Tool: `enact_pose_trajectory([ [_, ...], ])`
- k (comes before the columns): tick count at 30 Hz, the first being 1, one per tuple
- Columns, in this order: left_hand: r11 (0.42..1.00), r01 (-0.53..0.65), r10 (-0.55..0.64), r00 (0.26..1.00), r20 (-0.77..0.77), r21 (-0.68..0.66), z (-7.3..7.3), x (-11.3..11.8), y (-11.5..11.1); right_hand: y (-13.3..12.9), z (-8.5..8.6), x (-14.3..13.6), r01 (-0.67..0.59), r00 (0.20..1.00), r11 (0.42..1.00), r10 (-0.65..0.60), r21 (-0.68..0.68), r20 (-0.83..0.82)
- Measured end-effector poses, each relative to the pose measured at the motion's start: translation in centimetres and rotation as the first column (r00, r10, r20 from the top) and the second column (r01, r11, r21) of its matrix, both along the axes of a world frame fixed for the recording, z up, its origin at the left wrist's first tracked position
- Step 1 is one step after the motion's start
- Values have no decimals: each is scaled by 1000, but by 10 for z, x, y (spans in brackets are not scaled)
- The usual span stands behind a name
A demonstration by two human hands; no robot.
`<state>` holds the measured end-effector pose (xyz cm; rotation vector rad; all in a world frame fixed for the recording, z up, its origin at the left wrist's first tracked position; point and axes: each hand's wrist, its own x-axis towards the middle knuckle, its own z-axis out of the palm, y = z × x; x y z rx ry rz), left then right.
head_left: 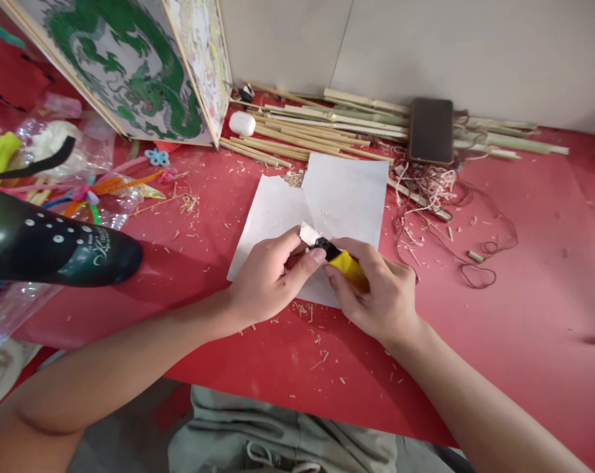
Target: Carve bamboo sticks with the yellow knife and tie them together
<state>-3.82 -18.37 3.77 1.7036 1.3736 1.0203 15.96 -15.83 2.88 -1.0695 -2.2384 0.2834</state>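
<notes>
Over the paper, my right hand (380,286) is closed around the yellow body of a yellow-and-black hand tool (350,268), whose exact kind I cannot make out. My left hand (272,272) pinches at the tool's black end, thumb against it. A small white piece (309,234) sticks up between the left fingers and that black end; whether it is joined to the tool is hidden. Beneath both hands lies a creased white sheet of paper (349,190) with a torn notch at its far edge. Pale shavings (294,177) are beside that notch.
Thin bamboo strips (311,135) lie along the wall with a white earbud case (242,123) and a dark rectangular device (430,130). Tangled string (438,187) is at right. A dragon-painted lantern panel (129,66), dark bottle (55,243) and pipe cleaners (124,186) occupy the left.
</notes>
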Motion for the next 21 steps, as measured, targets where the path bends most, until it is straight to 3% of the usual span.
enact_pose_trajectory([
  [8, 996, 79, -79, 997, 7, -37, -1, 1, -4, 1, 4, 0, -8, 998, 1000, 8, 8, 64],
  [21, 983, 169, -168, 985, -28, 66, -2, 0, 1, 0, 9, 1, -89, 992, 993, 95, -75, 82],
])
